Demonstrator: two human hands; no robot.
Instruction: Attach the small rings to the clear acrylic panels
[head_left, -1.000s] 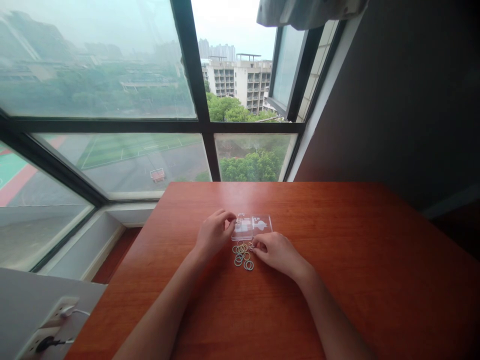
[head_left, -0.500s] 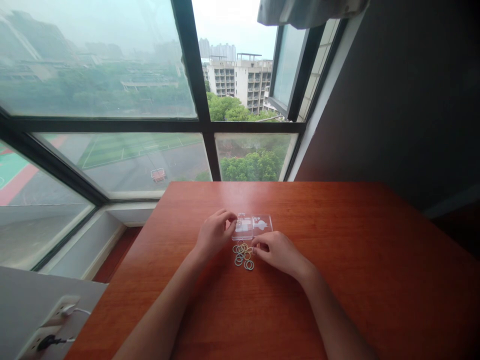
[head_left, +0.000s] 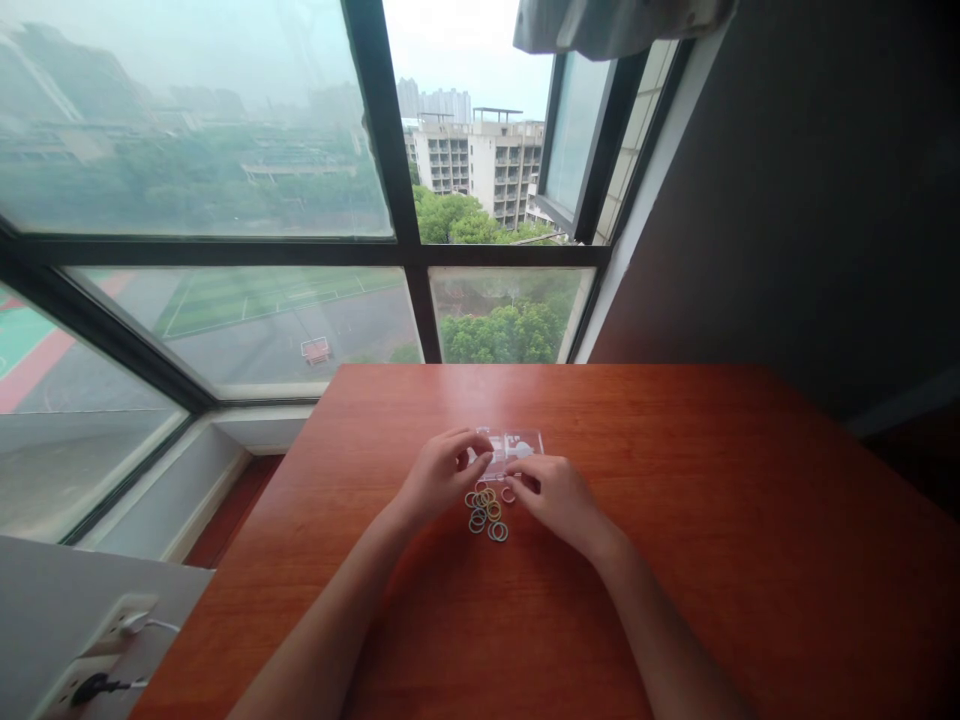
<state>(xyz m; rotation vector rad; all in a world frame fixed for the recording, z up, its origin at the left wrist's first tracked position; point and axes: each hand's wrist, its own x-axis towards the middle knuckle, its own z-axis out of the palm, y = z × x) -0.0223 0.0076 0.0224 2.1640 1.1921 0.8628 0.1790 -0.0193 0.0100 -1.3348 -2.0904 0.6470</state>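
Left hand (head_left: 442,472), right hand (head_left: 561,497): fingers curled, whether pinching unclear. Left blocks part of clear case (head_left: 529,440); rings (head_left: 487,511) on case's near side.

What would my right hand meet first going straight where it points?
Your right hand would probably meet the left hand first, near its fingertips, though depth is unclear and the clear case lies close.

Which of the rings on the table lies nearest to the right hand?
The pinkish ring, close beside the fingers of the right hand. It lies apart, while the other rings are grouped to its left.
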